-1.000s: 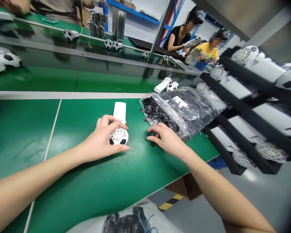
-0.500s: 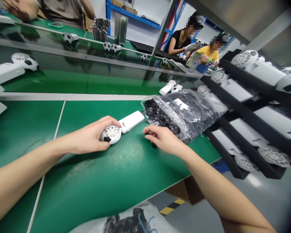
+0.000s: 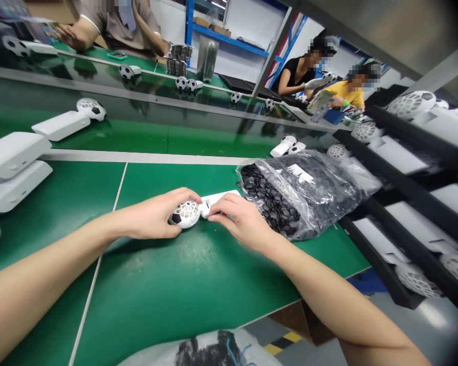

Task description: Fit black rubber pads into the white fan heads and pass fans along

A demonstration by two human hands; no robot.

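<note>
A white handheld fan (image 3: pixel 190 216) with a football-patterned round head and a web-like grille lies on the green bench. My left hand (image 3: pixel 168 213) is curled around the head, thumb in front and fingers behind. Its white handle (image 3: pixel 223 196) points right, toward a clear plastic bag (image 3: pixel 313 178). My right hand (image 3: pixel 238 216) is pinched at the handle, close to the head, and covers part of it. The fingers hide the small black piece that showed in this pinch half a second ago. Many small black pieces (image 3: pixel 277 206) fill the bag's mouth.
White fans (image 3: pixel 19 157) are stacked at left. Another fan (image 3: pixel 64 124) lies on the conveyor (image 3: pixel 145 134) beyond the bench. Black racks (image 3: pixel 408 213) filled with fans stand close at right. Co-workers (image 3: pixel 309 68) sit across the line.
My right hand has moved left from beside the bag onto the fan's handle. My left hand still holds the head. The view has shifted, bringing more of the left-hand stack into sight.
</note>
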